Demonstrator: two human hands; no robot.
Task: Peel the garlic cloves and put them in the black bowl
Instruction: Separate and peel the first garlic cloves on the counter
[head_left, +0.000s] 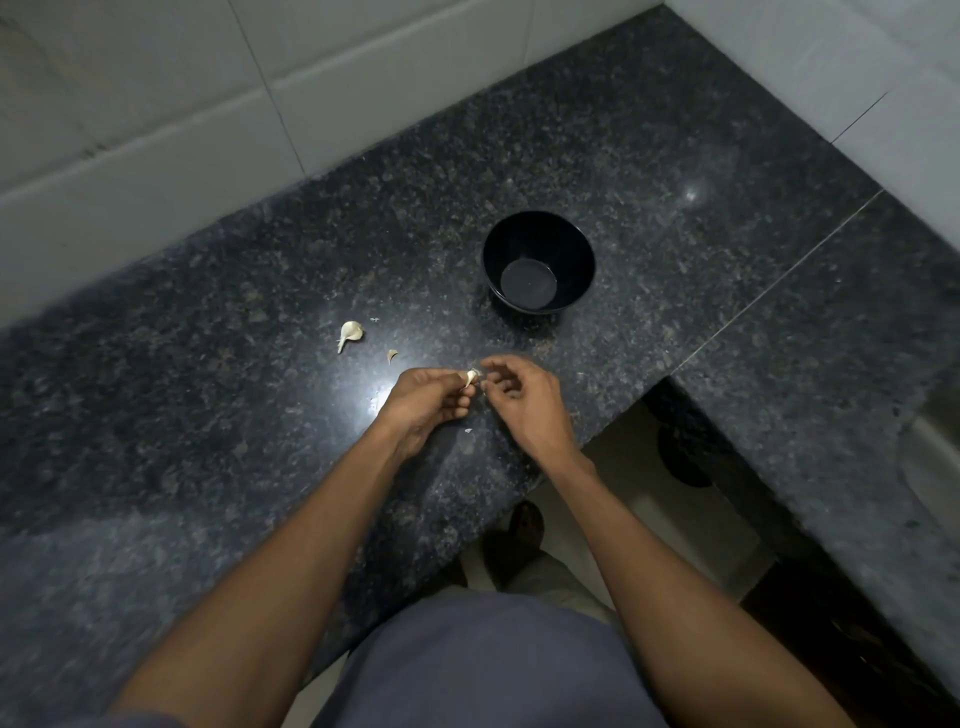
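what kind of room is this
Most likely a home kitchen: a dark granite countertop set against white wall tiles, with a black bowl and a garlic clove on it.

The round black plastic bowl (538, 262) stands on the dark speckled granite countertop (208, 441), behind both hands. The left hand (423, 405) and the right hand (524, 400) hover side by side above the counter's near edge, with a small pale garlic clove (471, 378) between them. A second pale garlic clove (350, 333) lies left of the bowl, and a small curled papery peel scrap (392, 355) lies between that clove and the hands.
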